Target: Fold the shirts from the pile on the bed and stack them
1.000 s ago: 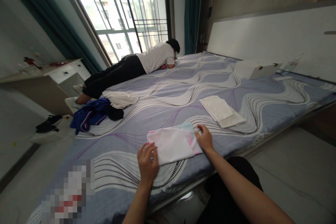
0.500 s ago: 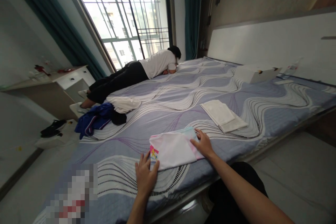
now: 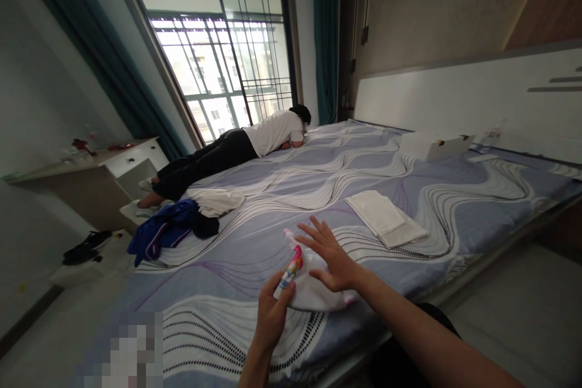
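A folded white garment (image 3: 313, 294) with pink edges and a colourful print lies near the front edge of the bed. My left hand (image 3: 274, 310) pinches its printed left edge between thumb and fingers, and that edge is raised and curled. Over the garment's right part, my right hand (image 3: 331, 257) is spread with its fingers apart, hiding some of the cloth. Whether the right hand touches the fabric is hard to tell. Farther right rests a folded cream cloth (image 3: 386, 218).
Another person (image 3: 273, 133) lies across the far side of the bed (image 3: 254, 254). A blue garment (image 3: 166, 227) and a crumpled white cloth (image 3: 216, 201) are at the left. Near the headboard stand a white box (image 3: 436, 145) and a clear bottle (image 3: 493, 133).
My left hand has gripped the garment's printed edge and lifted it to the right. My right hand has moved left over the cloth, fingers spread. The view has tilted up slightly.
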A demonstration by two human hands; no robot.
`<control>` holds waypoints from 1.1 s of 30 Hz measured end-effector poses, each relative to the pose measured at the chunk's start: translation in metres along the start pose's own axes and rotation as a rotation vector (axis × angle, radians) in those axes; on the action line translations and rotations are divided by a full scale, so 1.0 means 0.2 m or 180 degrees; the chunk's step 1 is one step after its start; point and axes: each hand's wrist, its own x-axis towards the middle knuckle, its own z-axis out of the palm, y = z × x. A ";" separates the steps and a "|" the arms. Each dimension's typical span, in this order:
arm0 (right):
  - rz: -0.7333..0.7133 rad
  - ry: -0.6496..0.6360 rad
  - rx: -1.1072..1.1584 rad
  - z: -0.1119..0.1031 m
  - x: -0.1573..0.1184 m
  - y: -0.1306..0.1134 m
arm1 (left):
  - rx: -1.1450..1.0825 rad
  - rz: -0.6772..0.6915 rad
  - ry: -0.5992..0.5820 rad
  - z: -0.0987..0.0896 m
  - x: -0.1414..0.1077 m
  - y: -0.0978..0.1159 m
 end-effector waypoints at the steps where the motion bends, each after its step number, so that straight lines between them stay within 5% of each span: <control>1: -0.0380 -0.0125 -0.0003 -0.07 0.05 -0.04 | 0.0045 0.0076 -0.0217 0.03 0.01 0.07; 4: -0.1027 -0.0201 0.0046 -0.23 0.14 -0.09 | 0.0232 0.0388 -0.0642 0.12 0.01 0.24; 9: -0.1086 0.0249 -0.0015 -0.37 0.08 -0.01 | 0.0180 0.0953 -0.0204 0.32 -0.08 0.25; 14: -0.0454 0.0673 0.0258 -0.54 -0.13 0.03 | 0.0295 0.0879 -0.0426 0.56 -0.17 0.09; 18: 0.0079 0.0193 0.0503 -0.58 -0.31 0.04 | 0.0335 0.0647 -0.0723 0.66 -0.17 0.03; 22: 0.0420 -0.0045 0.0613 -0.50 -0.43 0.08 | 0.0352 0.0857 -0.0706 0.69 -0.15 0.11; 28: 0.0386 0.0700 0.0367 -0.54 -0.44 0.07 | 0.0633 0.1366 -0.0403 0.80 -0.14 0.31; 33: 0.0601 0.1292 -0.0335 -0.80 -0.47 0.14 | 0.0948 0.0670 -0.1047 0.94 -0.10 0.28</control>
